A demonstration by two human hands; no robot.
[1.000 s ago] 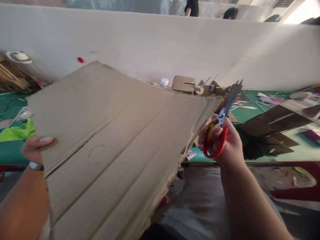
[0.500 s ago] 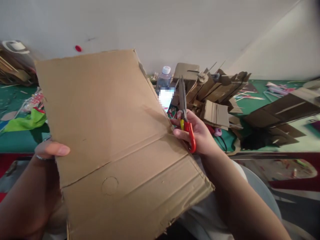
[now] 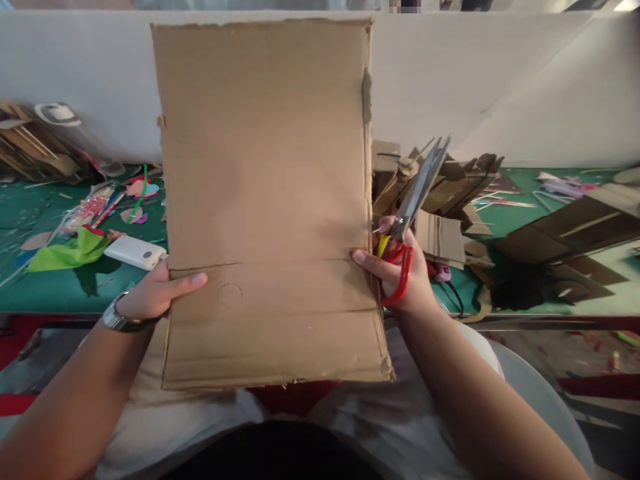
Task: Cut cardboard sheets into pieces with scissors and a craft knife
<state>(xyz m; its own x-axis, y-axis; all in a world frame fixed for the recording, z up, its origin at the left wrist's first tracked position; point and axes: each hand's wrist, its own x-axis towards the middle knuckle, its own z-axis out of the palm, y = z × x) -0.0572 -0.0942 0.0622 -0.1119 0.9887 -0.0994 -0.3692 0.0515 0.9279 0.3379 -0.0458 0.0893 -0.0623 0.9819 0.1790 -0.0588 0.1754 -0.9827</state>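
A large brown cardboard sheet (image 3: 265,193) stands upright in front of me, creased across its lower part with a faint circle near the left. My left hand (image 3: 157,293) grips its left edge, thumb lying over the front face. My right hand (image 3: 397,273) pinches the right edge at the crease while also holding red-handled scissors (image 3: 413,207), whose closed blades point up and to the right.
A green table (image 3: 60,287) runs across, backed by a white partition (image 3: 500,87). A white power bank (image 3: 134,252), green paper and craft scraps lie at the left. Cardboard offcuts (image 3: 450,187) are piled behind the scissors; larger dark pieces (image 3: 560,233) lie at the right.
The cardboard has turned from a tilted, slanting position to upright and square in front of me. My right hand with the scissors has come onto its right edge.
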